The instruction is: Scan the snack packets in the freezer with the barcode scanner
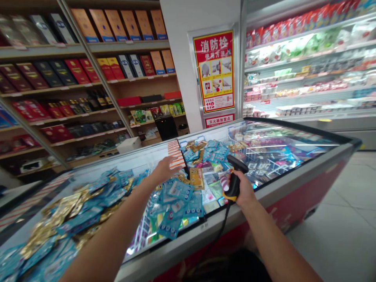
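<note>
Right hand (246, 190), at four o'clock from the middle of the view, is closed around the handle of a black scanner (235, 182) with yellow parts. The scanner stands upright with a small tilt, its head is at the top, and its black cable (225, 223) goes down over the front edge of the freezer (293, 178). Left hand (165, 170) is between seven and eight o'clock; its fingers are loosely extended, and I see nothing gripped in it. These fingers reach over a panel with orange and white stripes (175, 152), but I cannot tell if they touch it.

Just below the left hand, between six and seven o'clock, blue packets (180, 190) lie in a loose, overlapping heap upon the glass. Near them, between five and six o'clock, one golden-brown packet (196, 179) lies flat. Another group of blue packets (216, 152), mixed with some brown ones, is between three and four o'clock, beyond the scanner. At eight o'clock there is a bigger pile, where gold packets (63, 209) and blue ones are mixed together.

Behind the freezer, shelves with boxes (114, 43) stand at ten o'clock, a red poster (216, 72) hangs at one o'clock, and a lit refrigerated shelf (311, 74) is at two o'clock.
</note>
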The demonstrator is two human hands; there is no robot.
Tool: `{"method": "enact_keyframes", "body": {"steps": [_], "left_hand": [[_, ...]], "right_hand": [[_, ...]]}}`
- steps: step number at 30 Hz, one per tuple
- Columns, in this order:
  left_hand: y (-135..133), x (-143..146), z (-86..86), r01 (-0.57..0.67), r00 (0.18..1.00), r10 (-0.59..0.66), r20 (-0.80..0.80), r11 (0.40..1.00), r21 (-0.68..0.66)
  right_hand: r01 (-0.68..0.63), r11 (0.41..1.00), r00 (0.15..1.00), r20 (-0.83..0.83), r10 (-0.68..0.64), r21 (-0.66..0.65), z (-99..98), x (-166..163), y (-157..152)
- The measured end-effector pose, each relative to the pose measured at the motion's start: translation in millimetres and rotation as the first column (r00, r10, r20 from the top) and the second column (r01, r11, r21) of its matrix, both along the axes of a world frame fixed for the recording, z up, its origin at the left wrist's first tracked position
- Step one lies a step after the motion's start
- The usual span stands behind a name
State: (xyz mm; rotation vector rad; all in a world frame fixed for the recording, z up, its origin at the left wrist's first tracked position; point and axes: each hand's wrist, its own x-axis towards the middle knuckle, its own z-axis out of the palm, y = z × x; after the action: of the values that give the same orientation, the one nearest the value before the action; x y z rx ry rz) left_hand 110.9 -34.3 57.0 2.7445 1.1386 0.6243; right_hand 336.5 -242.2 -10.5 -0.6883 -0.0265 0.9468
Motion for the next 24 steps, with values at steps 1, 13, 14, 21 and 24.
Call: {"method": "enact_keyframes", "body": {"steps": [1,13,14,21,24], "left_hand": [[0,17,-1.0,0.034,0.999,-0.032,-0.043,0.998,0.044],[26,160,-25.2,-0.178,0.837,0.119,-0.535,0.982,-0.06],[30,162,-27.8,-0.152,0.834,0.101,-0.543,0.987,-0.049],[33,152,-24.0,0.006,0.838,0.042,-0.543,0.996,0.087],[21,144,-10.3,0.051,0.86,0.009,-0.511,0.993,0.103]], "right_hand": [[-0.001,1.0,1.0,0.001,0.001,-0.002,-0.6,0,0],[-0.006,1.0,0.996,0.086,0.005,0.012,-12.2,1,7],[-0.012,1.0,0.996,0.089,0.011,0.006,-12.3,1,7],[-0.041,0.999,0.995,0.091,0.042,-0.018,-11.2,0,6],[-0.021,1.0,0.996,0.088,0.022,-0.009,-10.5,0,5]]}}
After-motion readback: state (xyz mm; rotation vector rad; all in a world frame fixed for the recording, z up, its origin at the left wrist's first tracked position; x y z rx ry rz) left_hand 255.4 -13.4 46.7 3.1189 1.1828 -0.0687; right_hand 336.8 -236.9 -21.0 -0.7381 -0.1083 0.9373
